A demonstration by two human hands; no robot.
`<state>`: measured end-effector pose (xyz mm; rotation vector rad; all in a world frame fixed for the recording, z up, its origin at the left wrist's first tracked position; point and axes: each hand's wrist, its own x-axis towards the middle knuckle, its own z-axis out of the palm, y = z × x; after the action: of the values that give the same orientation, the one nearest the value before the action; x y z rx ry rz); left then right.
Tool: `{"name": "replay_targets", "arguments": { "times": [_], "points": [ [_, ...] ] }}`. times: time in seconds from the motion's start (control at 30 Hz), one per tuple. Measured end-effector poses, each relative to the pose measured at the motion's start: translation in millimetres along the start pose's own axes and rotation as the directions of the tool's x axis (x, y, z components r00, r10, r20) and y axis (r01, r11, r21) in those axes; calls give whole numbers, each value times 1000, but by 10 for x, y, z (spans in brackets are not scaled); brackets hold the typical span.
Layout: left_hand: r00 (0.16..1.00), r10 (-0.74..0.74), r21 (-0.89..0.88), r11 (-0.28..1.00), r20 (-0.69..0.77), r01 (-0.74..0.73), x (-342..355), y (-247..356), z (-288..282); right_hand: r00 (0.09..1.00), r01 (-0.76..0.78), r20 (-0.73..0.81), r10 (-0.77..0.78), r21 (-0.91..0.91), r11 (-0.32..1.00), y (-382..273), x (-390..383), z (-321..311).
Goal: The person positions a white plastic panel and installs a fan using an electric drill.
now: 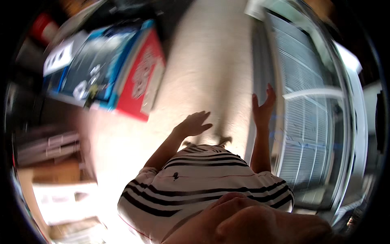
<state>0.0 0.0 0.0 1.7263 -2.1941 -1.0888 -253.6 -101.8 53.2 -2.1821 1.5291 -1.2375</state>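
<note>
My left hand (196, 124) is held out in front of my striped shirt with its fingers stretched and apart, holding nothing, above the pale floor (207, 61). My right hand (262, 105) is raised at the right with thumb and fingers spread, also holding nothing. It is nearest a long glass-fronted unit (308, 130) with white wire racks, which runs along the right side; whether it touches that unit I cannot tell. The picture is partly smeared by motion.
A red and blue chest cooler (138, 77) with a dark glass lid stands at the upper left. Cardboard boxes (53, 171) are stacked at the lower left, below some dark stacked items (44, 148). A pale aisle runs ahead between the cooler and the glass unit.
</note>
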Motion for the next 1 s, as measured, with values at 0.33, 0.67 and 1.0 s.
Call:
{"name": "replay_targets", "arguments": {
  "times": [0.33, 0.67, 1.0],
  "points": [
    [830, -484, -261, 869, -276, 420, -1992, -1422, -588, 383, 317, 791, -478, 373, 872, -2089, 188, 2341],
    [535, -727, -457, 687, -431, 565, -2600, -2255, -795, 105, 525, 878, -467, 349, 776, -3106, 719, 4078],
    [214, -741, -620, 657, -637, 429, -3310, -2787, -1658, -306, 510, 737, -603, 662, 550, -4886, 167, 5022]
  ]
}}
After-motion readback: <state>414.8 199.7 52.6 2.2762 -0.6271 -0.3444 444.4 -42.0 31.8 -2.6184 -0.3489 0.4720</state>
